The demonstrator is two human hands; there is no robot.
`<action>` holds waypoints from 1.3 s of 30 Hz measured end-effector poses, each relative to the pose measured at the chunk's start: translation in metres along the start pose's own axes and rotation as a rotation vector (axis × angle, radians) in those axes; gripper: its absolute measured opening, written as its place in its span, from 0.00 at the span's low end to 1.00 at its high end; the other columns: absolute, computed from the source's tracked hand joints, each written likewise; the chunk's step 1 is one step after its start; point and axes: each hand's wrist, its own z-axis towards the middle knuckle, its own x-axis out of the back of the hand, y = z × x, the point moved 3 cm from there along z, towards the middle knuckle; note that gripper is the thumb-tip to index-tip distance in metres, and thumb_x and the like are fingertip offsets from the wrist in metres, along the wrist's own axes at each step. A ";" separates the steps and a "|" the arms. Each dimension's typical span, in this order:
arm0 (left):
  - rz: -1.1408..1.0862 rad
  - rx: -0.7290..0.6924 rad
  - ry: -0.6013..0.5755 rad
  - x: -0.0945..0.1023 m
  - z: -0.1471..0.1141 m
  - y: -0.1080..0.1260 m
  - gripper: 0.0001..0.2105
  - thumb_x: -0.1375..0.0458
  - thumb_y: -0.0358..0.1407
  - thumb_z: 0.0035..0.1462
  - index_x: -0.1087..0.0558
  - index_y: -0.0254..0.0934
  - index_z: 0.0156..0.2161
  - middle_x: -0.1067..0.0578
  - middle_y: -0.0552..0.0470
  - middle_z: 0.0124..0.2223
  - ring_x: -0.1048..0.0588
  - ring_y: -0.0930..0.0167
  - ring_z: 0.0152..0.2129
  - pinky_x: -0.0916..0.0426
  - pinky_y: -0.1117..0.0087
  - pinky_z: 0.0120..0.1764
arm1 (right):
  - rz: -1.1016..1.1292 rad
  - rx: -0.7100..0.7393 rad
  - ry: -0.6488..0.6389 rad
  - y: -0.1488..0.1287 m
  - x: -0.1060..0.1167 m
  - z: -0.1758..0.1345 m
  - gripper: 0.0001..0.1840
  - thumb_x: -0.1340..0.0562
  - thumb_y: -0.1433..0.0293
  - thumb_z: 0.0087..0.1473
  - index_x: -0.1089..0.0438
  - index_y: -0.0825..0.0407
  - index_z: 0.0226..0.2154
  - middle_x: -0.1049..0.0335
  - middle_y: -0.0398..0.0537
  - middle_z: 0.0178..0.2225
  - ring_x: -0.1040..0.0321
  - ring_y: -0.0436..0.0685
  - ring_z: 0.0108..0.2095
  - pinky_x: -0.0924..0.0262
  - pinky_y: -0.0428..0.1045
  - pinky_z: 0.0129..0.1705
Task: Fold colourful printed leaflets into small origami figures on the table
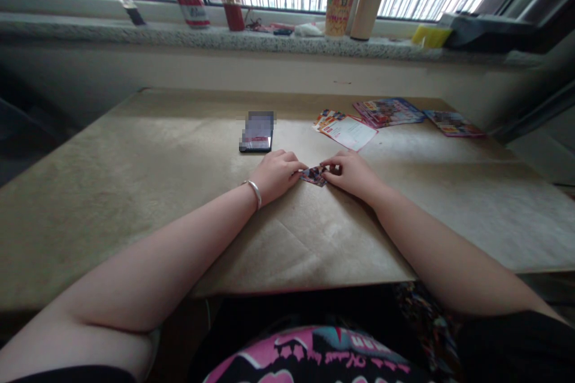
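A small piece of colourful printed paper (315,176) lies at the middle of the table, between my two hands. My left hand (277,172), with a silver bangle at the wrist, grips its left corner with the fingers bent together. At the right edge, my right hand (353,172) pinches the paper between thumb and fingers. The paper looks folded, with pointed corners, but the fingertips cover parts of it. Just beyond my left hand lies a dark phone (258,133), its screen partly pixelated.
Printed cards and a white sheet (350,133) lie beyond my right hand. Farther right are colourful booklets (389,112) and another booklet (453,124). Along the windowsill (157,35) stand a red can (191,5), a patterned cup (340,9) and a yellow object (431,36).
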 end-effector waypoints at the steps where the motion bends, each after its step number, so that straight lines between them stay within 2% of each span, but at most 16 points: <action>1: -0.012 0.003 0.005 0.000 0.000 0.000 0.12 0.46 0.34 0.61 0.21 0.41 0.45 0.23 0.46 0.40 0.27 0.65 0.38 0.34 0.64 0.44 | 0.015 0.012 0.016 -0.001 0.000 0.000 0.12 0.36 0.68 0.50 0.22 0.51 0.39 0.27 0.49 0.32 0.33 0.55 0.35 0.39 0.51 0.41; 6: -0.069 0.020 0.021 -0.001 0.000 0.000 0.11 0.44 0.31 0.58 0.22 0.37 0.43 0.22 0.47 0.41 0.27 0.64 0.39 0.34 0.63 0.45 | 0.106 0.054 0.065 -0.006 0.002 -0.001 0.07 0.36 0.73 0.46 0.27 0.52 0.33 0.28 0.46 0.32 0.35 0.53 0.33 0.41 0.48 0.34; 11: -0.106 -0.013 0.029 0.000 0.001 0.003 0.07 0.43 0.32 0.59 0.23 0.35 0.40 0.23 0.47 0.37 0.27 0.65 0.37 0.33 0.64 0.44 | 0.142 0.042 -0.005 -0.013 0.000 -0.003 0.05 0.38 0.75 0.47 0.30 0.51 0.30 0.29 0.42 0.28 0.37 0.50 0.29 0.45 0.46 0.31; 16: -0.108 0.005 0.002 0.000 0.003 0.001 0.05 0.41 0.33 0.59 0.23 0.36 0.35 0.24 0.48 0.33 0.28 0.66 0.35 0.34 0.67 0.41 | 0.055 0.059 -0.052 -0.012 0.000 -0.003 0.01 0.36 0.71 0.49 0.29 0.51 0.27 0.30 0.43 0.28 0.37 0.51 0.28 0.45 0.46 0.33; 20: -0.112 0.038 -0.015 -0.001 0.002 -0.001 0.05 0.41 0.34 0.59 0.22 0.37 0.35 0.24 0.49 0.33 0.28 0.67 0.34 0.34 0.67 0.39 | -0.003 0.062 -0.081 -0.006 0.002 -0.001 0.05 0.35 0.68 0.50 0.28 0.51 0.25 0.31 0.44 0.27 0.38 0.52 0.29 0.45 0.47 0.34; 27: -0.079 0.021 -0.011 0.002 -0.003 0.000 0.07 0.42 0.35 0.60 0.22 0.38 0.36 0.25 0.48 0.35 0.28 0.67 0.35 0.34 0.66 0.41 | -0.012 0.060 -0.078 -0.008 0.005 -0.003 0.06 0.36 0.69 0.52 0.28 0.51 0.24 0.31 0.45 0.28 0.36 0.53 0.31 0.45 0.47 0.34; 35: -0.052 0.028 -0.043 0.003 -0.002 0.000 0.07 0.42 0.36 0.61 0.22 0.39 0.37 0.24 0.48 0.36 0.29 0.66 0.36 0.34 0.65 0.41 | 0.047 0.053 -0.115 0.000 0.003 -0.002 0.03 0.36 0.70 0.51 0.27 0.51 0.28 0.31 0.45 0.28 0.37 0.52 0.30 0.45 0.47 0.33; 39: -0.074 0.022 -0.022 0.002 -0.002 0.000 0.07 0.44 0.35 0.61 0.23 0.37 0.35 0.24 0.48 0.36 0.28 0.66 0.37 0.34 0.65 0.43 | 0.044 0.077 -0.089 0.001 0.006 -0.002 0.05 0.36 0.69 0.52 0.27 0.52 0.27 0.29 0.48 0.32 0.34 0.54 0.34 0.42 0.48 0.37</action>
